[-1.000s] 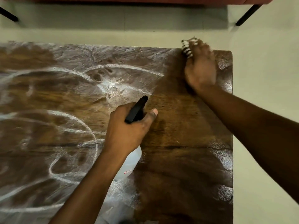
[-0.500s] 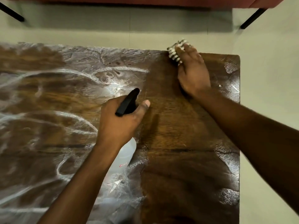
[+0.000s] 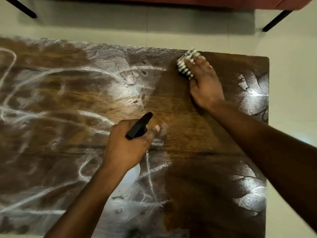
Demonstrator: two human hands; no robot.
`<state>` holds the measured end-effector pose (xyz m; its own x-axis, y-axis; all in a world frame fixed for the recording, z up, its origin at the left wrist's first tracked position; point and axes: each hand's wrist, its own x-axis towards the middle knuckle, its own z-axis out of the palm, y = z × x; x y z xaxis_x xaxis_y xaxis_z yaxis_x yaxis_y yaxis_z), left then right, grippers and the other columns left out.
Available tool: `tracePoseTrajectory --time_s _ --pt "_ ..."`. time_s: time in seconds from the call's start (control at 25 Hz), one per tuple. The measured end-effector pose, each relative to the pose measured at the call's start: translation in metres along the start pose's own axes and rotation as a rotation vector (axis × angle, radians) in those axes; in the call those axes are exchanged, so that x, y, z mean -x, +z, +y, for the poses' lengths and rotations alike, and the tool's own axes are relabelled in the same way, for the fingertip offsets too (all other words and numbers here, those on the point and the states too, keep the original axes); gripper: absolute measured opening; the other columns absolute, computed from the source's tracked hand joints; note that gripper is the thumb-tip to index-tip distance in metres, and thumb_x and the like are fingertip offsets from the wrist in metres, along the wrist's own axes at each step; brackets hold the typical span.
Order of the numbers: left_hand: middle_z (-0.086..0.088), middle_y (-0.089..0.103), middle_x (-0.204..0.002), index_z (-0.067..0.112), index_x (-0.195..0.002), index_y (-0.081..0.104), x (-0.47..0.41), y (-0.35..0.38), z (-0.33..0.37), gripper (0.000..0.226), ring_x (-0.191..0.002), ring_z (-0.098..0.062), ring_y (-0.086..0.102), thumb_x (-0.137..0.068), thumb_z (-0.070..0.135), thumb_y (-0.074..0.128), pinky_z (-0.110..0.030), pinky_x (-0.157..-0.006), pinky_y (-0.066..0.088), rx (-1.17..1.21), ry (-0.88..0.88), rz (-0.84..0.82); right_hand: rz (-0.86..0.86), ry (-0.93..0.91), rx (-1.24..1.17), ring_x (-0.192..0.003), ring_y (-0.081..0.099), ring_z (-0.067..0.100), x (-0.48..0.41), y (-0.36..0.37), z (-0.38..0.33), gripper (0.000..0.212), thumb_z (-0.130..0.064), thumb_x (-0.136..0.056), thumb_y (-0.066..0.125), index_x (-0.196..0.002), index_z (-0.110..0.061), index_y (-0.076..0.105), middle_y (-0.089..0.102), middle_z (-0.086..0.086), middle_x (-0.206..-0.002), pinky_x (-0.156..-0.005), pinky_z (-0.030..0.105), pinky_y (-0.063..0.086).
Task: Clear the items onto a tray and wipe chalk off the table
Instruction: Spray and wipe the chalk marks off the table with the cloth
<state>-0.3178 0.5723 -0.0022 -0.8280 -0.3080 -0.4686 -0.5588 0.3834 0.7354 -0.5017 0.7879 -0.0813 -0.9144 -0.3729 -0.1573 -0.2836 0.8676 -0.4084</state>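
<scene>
In the head view, a dark wooden table (image 3: 188,131) fills most of the picture, its far edge running across toward 12 o'clock and its right edge down the 3 o'clock side. White chalk (image 3: 96,115) lies in loops, lines and smeared patches over the whole half from 7 to 11 o'clock, with more streaks near 6 o'clock. A broad band from the middle out toward 1 o'clock shows bare brown grain, and shiny smeared patches sit along the right edge at 2 and 4 o'clock. The left hand (image 3: 127,145), just below the middle, grips a spray bottle (image 3: 139,125). Its fingers are curled round the neck, the thumb tip lies alongside, and the black nozzle points toward 1 o'clock. The pale body of the bottle shows under the wrist, close above the table; whether it touches the wood cannot be told. The right hand (image 3: 204,83), at 1 o'clock, presses down on a black-and-white striped cloth (image 3: 184,65). Its fingers are laid flat and close together over the cloth, right beside the far edge. Beyond the table lies a pale floor (image 3: 291,83). Two dark slanted legs (image 3: 276,20) show at 11 and 1 o'clock, under a strip of red furniture (image 3: 171,0) at 12 o'clock.
</scene>
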Motion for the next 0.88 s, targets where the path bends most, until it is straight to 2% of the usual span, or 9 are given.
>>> tracePoseTrajectory --time_s 0.12,0.2,0.32,0.4,0.48,0.6,0.68,0.8,0.88 --pt "-0.012 0.065 -0.064 0.014 -0.075 0.066 0.022 -0.007 -0.018 0.037 -0.057 -0.029 0.061 -0.091 0.043 0.082 -0.035 -0.058 0.049 -0.043 0.012 -0.088 0.003 0.116 -0.094 -0.167 0.015 0.028 0.049 0.029 -0.044 0.067 -0.021 -0.103 0.045 -0.168 -0.031 0.034 0.024 0.004 -0.178 -0.136 0.050 0.013" --pt "-0.008 0.067 -0.065 0.019 -0.078 0.068 0.038 -0.011 -0.030 0.032 -0.060 -0.029 0.065 -0.090 0.045 0.081 -0.044 -0.061 0.056 -0.073 0.002 -0.147 -0.273 -0.339 0.026 -0.167 0.009 0.026 0.107 0.046 -0.060 0.068 -0.030 -0.102 0.043 -0.168 -0.034 0.029 0.018 0.001 -0.179 -0.135 0.055 0.015" --pt "-0.002 0.050 -0.052 0.012 -0.073 0.062 0.056 -0.015 -0.047 0.039 -0.048 -0.023 0.047 -0.091 0.040 0.081 -0.039 -0.052 0.043 -0.097 -0.034 -0.219 -0.571 -0.971 0.228 -0.167 0.002 0.024 0.138 0.034 -0.024 0.077 -0.034 -0.096 0.046 -0.168 -0.039 0.020 0.009 -0.001 -0.179 -0.135 0.054 0.015" --pt "0.004 0.036 -0.050 0.015 -0.061 0.050 0.065 -0.019 -0.055 0.050 -0.047 -0.015 0.034 -0.092 0.039 0.081 -0.028 -0.052 0.032 -0.125 -0.040 -0.254 -0.473 -0.759 0.296 -0.168 0.010 0.025 0.124 0.023 0.004 0.070 -0.032 -0.103 0.039 -0.169 -0.042 0.017 0.015 -0.001 -0.180 -0.132 0.057 0.024" --pt "0.007 0.032 -0.047 0.023 -0.056 0.040 0.071 -0.021 -0.062 0.058 -0.045 -0.013 0.030 -0.091 0.043 0.081 -0.021 -0.051 0.028 -0.125 -0.039 -0.287 -0.176 -0.278 0.124 -0.166 0.019 0.025 0.114 0.018 0.007 0.067 -0.027 -0.104 0.041 -0.169 -0.038 0.026 0.024 0.002 -0.178 -0.131 0.055 0.027" --pt "0.008 0.040 -0.046 0.024 -0.060 0.049 0.080 -0.022 -0.067 0.050 -0.042 -0.011 0.038 -0.090 0.047 0.081 -0.018 -0.049 0.031 -0.147 -0.004 -0.299 -0.012 0.118 -0.052 -0.167 0.011 0.025 0.132 0.040 -0.043 0.070 -0.022 -0.104 0.045 -0.170 -0.036 0.026 0.020 0.002 -0.179 -0.134 0.053 0.019" --pt "0.008 0.050 -0.049 0.024 -0.069 0.061 0.085 -0.026 -0.071 0.038 -0.043 -0.009 0.045 -0.089 0.049 0.081 -0.025 -0.051 0.037 -0.156 -0.011 -0.308 -0.211 -0.134 0.034 -0.166 0.003 0.023 0.179 0.061 -0.071 0.076 -0.024 -0.102 0.051 -0.170 -0.037 0.020 0.014 -0.001 -0.180 -0.135 0.055 0.017" --pt "0.006 0.049 -0.052 0.023 -0.071 0.062 0.101 -0.030 -0.083 0.036 -0.046 -0.012 0.043 -0.090 0.047 0.080 -0.029 -0.053 0.035 -0.144 -0.008 -0.328 -0.546 -0.831 0.250 -0.166 0.001 0.023 0.260 0.070 -0.066 0.093 -0.036 -0.089 0.066 -0.170 -0.034 0.019 0.016 0.002 -0.179 -0.134 0.052 0.013" --pt "0.003 0.041 -0.052 0.020 -0.063 0.051 0.119 -0.029 -0.090 0.048 -0.048 -0.017 0.038 -0.090 0.049 0.079 -0.031 -0.055 0.031 -0.160 0.001 -0.308 -0.611 -1.007 0.308 -0.168 0.004 0.024 0.266 0.058 -0.036 0.087 -0.037 -0.093 0.060 -0.171 -0.033 0.020 0.013 0.001 -0.180 -0.134 0.049 0.011"
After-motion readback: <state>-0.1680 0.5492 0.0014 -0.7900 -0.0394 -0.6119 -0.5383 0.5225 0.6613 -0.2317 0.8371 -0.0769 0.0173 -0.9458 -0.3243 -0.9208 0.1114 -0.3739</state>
